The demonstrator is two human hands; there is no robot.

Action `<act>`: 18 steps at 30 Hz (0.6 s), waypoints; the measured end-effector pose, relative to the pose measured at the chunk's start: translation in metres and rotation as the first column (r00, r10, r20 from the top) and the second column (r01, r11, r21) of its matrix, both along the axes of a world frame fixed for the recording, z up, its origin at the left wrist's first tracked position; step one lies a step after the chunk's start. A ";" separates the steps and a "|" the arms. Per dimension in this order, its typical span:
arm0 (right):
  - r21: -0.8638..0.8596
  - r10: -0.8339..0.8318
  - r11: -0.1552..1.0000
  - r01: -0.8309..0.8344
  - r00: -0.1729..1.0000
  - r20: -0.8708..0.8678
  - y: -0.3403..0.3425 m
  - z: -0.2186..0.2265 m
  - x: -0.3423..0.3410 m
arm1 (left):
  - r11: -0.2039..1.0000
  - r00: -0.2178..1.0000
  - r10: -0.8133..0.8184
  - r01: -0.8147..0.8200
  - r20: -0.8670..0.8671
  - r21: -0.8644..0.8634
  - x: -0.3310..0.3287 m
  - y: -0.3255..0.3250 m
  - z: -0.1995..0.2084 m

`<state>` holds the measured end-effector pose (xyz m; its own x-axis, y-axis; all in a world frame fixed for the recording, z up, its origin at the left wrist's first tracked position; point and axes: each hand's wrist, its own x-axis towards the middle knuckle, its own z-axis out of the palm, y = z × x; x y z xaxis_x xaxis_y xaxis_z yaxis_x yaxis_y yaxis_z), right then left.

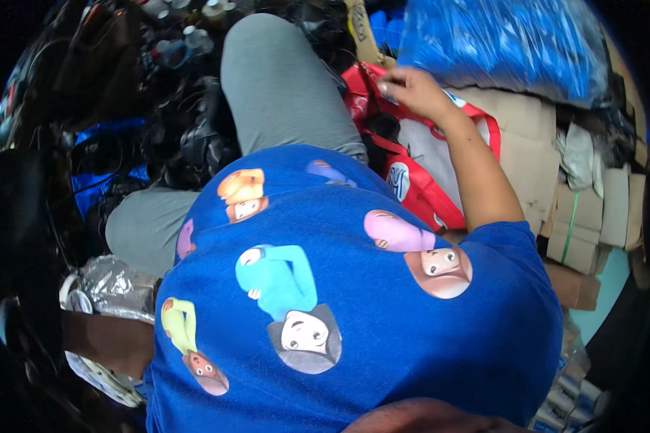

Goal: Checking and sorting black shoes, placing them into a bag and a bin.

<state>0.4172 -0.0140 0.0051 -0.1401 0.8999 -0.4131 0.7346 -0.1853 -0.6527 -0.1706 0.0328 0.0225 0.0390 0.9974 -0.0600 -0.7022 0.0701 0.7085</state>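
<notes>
My right hand (414, 92) is over the far end of a red and white shopping bag (432, 155). Its fingers are curled in toward the thumb, close to the bag's red edge. What they hold, if anything, I cannot make out. The bag lies open beside my right leg, with a small black item (383, 127) at its mouth. My left hand is not in view. At the lower left, a brown shape in shadow beside my blue shirt may be my left forearm, but I cannot tell.
A large plastic-wrapped blue bundle (502, 47) lies at the far right. Flattened cardboard (520, 144) and a whitish cloth or glove (581, 159) are on the right. Dark bags and cords (198, 130) crowd the left, near small bottles (195, 40). A clear plastic-wrapped package (115, 285) sits at lower left.
</notes>
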 end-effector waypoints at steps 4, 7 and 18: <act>-0.454 -0.190 0.859 0.236 0.971 0.146 -0.077 -0.095 0.058 | 0.994 0.991 -0.112 0.112 -0.078 -0.010 0.023 0.025 0.006; -0.260 -0.068 0.955 0.145 0.957 0.283 -0.105 -0.131 0.071 | 0.988 0.976 -0.155 0.154 -0.151 -0.015 0.034 0.033 0.016; -0.229 -0.263 0.883 0.409 0.836 0.481 -0.119 -0.120 -0.009 | 0.976 0.882 -0.197 0.217 -0.427 -0.003 0.046 0.038 0.060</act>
